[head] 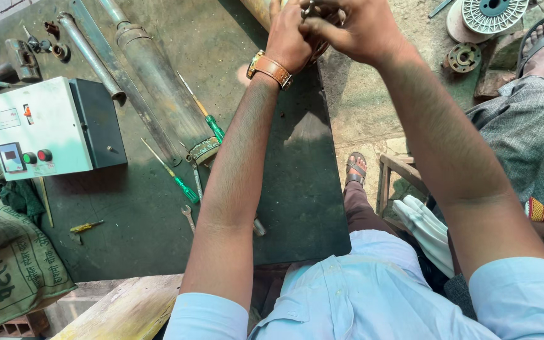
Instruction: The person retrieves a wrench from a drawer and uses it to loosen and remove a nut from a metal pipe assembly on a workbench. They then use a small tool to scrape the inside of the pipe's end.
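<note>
Two hands busy at the frame's top centre, work unfinished.
Left hand point(291, 38) and right hand point(347, 28) pinch a small metal part point(308, 9); screwdrivers point(187, 189) lie unused on the green bench point(146, 226).

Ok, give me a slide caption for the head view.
Both hands grip a small metal part above a dark green workbench.

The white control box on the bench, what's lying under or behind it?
The white control box rests on the dark green bench top. Behind it lie a grey pipe and small metal fittings. Anything directly beneath is covered.
</note>
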